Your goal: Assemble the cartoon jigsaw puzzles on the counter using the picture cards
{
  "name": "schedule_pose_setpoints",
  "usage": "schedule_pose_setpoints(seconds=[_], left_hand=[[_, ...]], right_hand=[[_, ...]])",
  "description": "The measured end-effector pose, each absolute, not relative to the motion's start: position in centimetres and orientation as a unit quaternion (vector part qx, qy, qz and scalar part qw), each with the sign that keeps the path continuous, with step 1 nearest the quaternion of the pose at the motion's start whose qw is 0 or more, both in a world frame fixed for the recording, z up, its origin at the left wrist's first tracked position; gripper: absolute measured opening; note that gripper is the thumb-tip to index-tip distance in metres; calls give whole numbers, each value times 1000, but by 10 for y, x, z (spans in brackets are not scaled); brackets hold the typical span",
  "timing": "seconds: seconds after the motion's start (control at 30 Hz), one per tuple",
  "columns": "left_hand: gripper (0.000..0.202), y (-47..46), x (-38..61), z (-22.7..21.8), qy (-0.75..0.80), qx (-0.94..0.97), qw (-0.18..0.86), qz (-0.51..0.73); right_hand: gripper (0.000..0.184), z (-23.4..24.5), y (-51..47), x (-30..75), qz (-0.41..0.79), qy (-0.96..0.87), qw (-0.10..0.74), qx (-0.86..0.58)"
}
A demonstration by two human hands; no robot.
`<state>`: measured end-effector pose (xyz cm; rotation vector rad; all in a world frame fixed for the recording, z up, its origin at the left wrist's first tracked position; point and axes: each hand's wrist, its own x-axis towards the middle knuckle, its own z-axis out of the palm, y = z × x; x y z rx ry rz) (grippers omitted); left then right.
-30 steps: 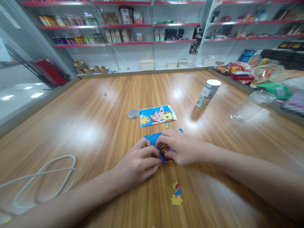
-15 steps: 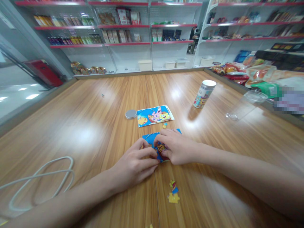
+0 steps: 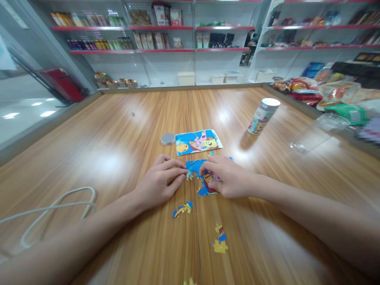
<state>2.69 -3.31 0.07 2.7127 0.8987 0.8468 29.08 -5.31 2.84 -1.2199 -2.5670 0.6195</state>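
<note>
A partly joined jigsaw puzzle [image 3: 194,165] lies on the wooden table, with a ragged gap at its lower left. My right hand [image 3: 230,176] covers its right side, thumb and curved fingers gripping it against the table. At the puzzle's left edge rest the fingertips of my left hand [image 3: 162,180]; its fingers are stretched out and the thumb is apart. A joined strip of blue and yellow pieces [image 3: 183,210] lies loose below the left hand. Nearer me are a yellow puzzle piece [image 3: 220,247] and a small multicoloured cluster [image 3: 220,231]. Beyond the puzzle lies the matching picture card [image 3: 197,142].
Left of the card lies a round metal lid [image 3: 168,138]. A printed cylindrical can [image 3: 263,116] stands at the back right, near a clear plastic jar [image 3: 322,130] on its side. A white cable [image 3: 62,204] loops at left. Snack packets [image 3: 299,87] and shelves [image 3: 162,50] lie beyond.
My left hand has moved left, off most of the puzzle. The blue and yellow strip now lies separate below, and a gap shows in the puzzle. The view has shifted slightly.
</note>
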Motion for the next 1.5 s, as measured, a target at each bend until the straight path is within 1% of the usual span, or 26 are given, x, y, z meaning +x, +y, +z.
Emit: schedule_pose_setpoints(seconds=[0.13,0.23,0.33,0.4,0.5,0.57,0.7,0.83,0.9,1.0,1.13,1.23,1.3,1.37,1.43,1.5], left_hand=[[15,-40,28,7,260,911,110,301],[8,-44,26,16,185,940,156,239],[16,-45,25,21,133,959,182,174],[18,-45,26,21,126,959,190,167],[13,-46,28,19,127,956,201,171],[10,-47,29,17,128,954,210,172],[11,-48,28,15,136,950,220,174],[14,-45,25,15,149,937,252,189],[18,-44,24,16,168,924,271,210],[15,-44,24,17,176,922,274,211],[16,-46,26,19,159,938,254,172],[14,-46,26,19,158,939,258,161],[13,-44,25,20,170,932,276,164],[15,-44,24,24,212,920,286,161],[23,-45,23,30,269,915,271,132],[34,-49,22,38,314,913,247,75]], right_hand=[[29,28,-49,295,211,-884,120,-400],[20,28,-48,296,218,-887,144,-381],[18,26,-48,295,210,-875,201,-387],[16,24,-50,293,179,-870,236,-393],[15,19,-53,291,127,-868,267,-399],[15,15,-54,290,111,-863,283,-403],[14,12,-51,293,101,-859,306,-398],[13,21,-52,295,96,-876,280,-382],[13,30,-57,294,122,-885,244,-376],[9,44,-69,289,164,-895,181,-374],[8,53,-83,281,169,-908,100,-371],[11,52,-86,277,166,-911,64,-373],[11,50,-85,277,161,-911,68,-373],[12,47,-82,279,155,-913,93,-366],[13,44,-79,282,146,-907,141,-369],[12,39,-75,286,137,-891,207,-380]])
